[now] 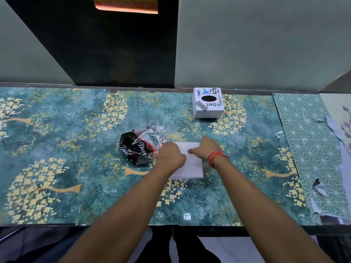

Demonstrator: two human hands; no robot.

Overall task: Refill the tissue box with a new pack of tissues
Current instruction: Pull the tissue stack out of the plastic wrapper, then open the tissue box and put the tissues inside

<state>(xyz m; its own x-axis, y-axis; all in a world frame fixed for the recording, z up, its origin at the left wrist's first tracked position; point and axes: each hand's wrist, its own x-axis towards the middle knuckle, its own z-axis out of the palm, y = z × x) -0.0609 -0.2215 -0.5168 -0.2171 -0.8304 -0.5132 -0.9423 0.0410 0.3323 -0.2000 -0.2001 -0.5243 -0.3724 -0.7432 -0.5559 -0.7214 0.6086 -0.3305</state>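
1. Tissue box (pixel 207 102): a small white cube with stickers and a dark oval slot on top. It stands at the far edge of the table (pixel 57 139), against the wall, well apart from both hands. Its slot looks dark, with no tissue poking out.

2. The table carries a teal covering printed with yellow blossom trees. A paler, geometric-patterned sheet lies at its right end.

3. The stack of tissues (pixel 191 168), white and square, lies flat on the table near the middle, in front of the person and nearer than the box.

4. The wrapper (pixel 139 149), crumpled black and clear plastic with red trim, lies just to the left of the stack, touching it or nearly so. It appears opened.

5. The left hand (pixel 171 154) rests on the stack's left edge, fingers curled together. Whether it grips the tissues or the edge of the wrapper, I cannot tell.

6. The right hand (pixel 206 148), with red thread at the wrist, presses on the top of the stack, fingers together and pointing left.

7. Judged step: the tissues seem to be out of the pack and are being squared or gathered.

8. The next move likely calls for lifting the whole stack with both hands, carrying it to the box, and opening the box, since the slot looks too small for the stack.
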